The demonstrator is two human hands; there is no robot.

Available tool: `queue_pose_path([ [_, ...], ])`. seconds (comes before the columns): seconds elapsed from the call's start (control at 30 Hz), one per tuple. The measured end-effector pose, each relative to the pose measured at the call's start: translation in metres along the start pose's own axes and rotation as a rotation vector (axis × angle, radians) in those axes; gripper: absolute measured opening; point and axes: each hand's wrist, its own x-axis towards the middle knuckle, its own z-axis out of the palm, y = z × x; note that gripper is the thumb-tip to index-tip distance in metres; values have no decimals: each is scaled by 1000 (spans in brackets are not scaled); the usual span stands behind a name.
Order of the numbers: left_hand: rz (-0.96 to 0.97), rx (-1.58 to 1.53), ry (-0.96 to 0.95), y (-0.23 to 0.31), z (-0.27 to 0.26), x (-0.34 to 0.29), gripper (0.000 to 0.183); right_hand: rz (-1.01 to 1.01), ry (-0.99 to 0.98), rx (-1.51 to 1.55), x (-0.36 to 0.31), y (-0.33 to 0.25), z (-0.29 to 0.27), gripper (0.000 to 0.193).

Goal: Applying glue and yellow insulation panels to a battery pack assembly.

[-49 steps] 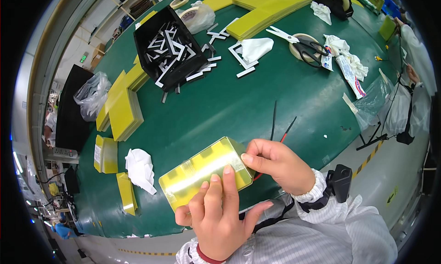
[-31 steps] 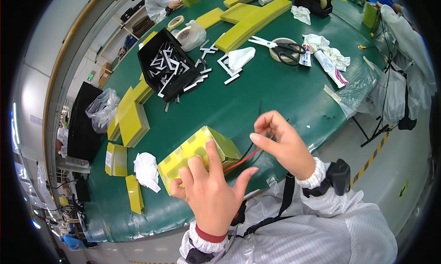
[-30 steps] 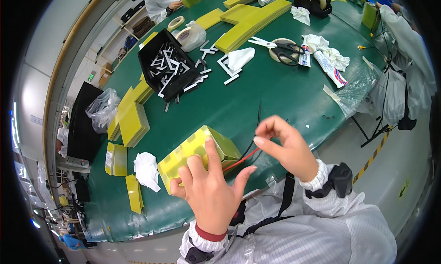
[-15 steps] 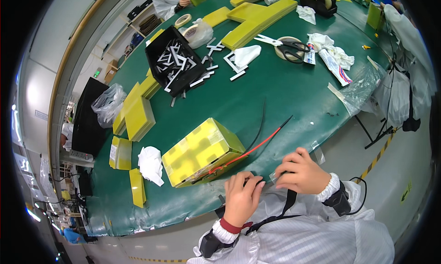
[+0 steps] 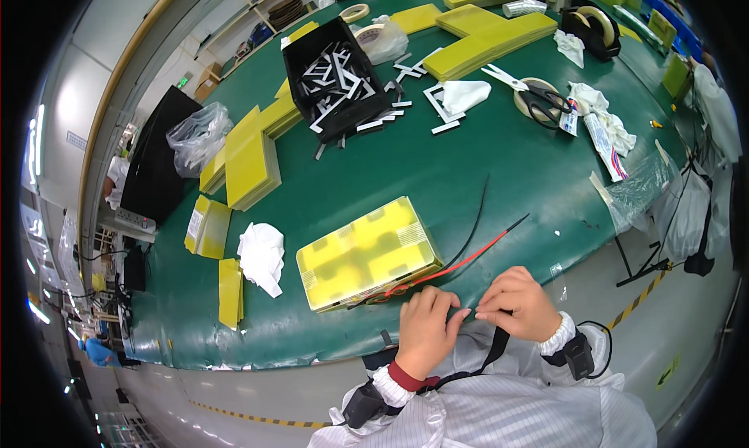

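My left hand (image 5: 427,327) and my right hand (image 5: 519,304) meet at the table's near edge, fingertips almost touching. Thumb and fingers are pinched together on both. A small dark bit shows between the fingertips, too little of it to name. Just beyond my left hand lies a yellow block-shaped pack (image 5: 367,253) with clear wrap over it. From its near right side run a red wire (image 5: 468,259) and a black wire (image 5: 477,222), both reaching right over the green table (image 5: 374,163).
A black bin (image 5: 331,77) of black-and-white strips stands farther back. Stacked yellow boards (image 5: 253,163) lie left, near a crumpled white cloth (image 5: 261,257). Scissors (image 5: 538,97), a tape roll and tubes (image 5: 605,148) lie at the far right. Plastic film (image 5: 644,191) hangs over the right edge.
My right hand's fingers have closed in against those of my left hand; a clear scrap seen by them earlier no longer shows. The whole view has shifted, and the pack sits unmoved.
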Motion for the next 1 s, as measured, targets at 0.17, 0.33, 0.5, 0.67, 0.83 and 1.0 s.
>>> queue_pose_path([
  [0.17,-31,-26,1,1,-1,-1,21,370,126,159,12,-12,4,9],
  [0.33,-29,-49,13,2,-1,-1,17,655,685,707,17,12,-16,14],
  [0.5,-158,-534,-85,8,-24,-8,18,170,312,244,9,-9,9,40],
  [0.67,-298,-847,-50,13,-42,-17,19,-137,200,-106,19,-43,20,46],
  [0.83,-178,-660,311,20,-62,-26,9,-111,200,-193,34,-76,40,56],
  [1.0,-139,-673,587,20,-74,-37,7,-179,230,-107,57,-108,41,63],
])
